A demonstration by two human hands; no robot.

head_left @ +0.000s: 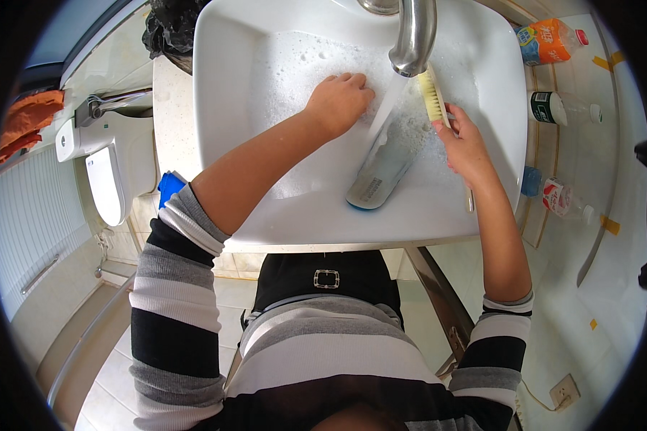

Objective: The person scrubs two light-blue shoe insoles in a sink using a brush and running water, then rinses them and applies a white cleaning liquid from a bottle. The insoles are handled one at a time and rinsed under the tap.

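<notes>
My right hand (463, 144) is closed around the handle of a scrubbing brush (431, 97). Its pale yellow bristles face left, beside the faucet (414, 39), and the handle's end shows below my wrist. My left hand (340, 104) hovers over the suds left of the running water, fingers curled; whatever they may hold is hidden. Between and below my hands, a long grey-blue shoe insole (374, 183) with a blue edge lies slantwise in the white sink (223, 144). Foam covers its far end, near the brush, and neither hand visibly touches it.
Plastic bottles (546, 108) stand along the sink's right side. Left are a black plastic bag (172, 32), a blue item (170, 187) by my elbow and a toilet (108, 183). The sink's front edge lies close to my waist.
</notes>
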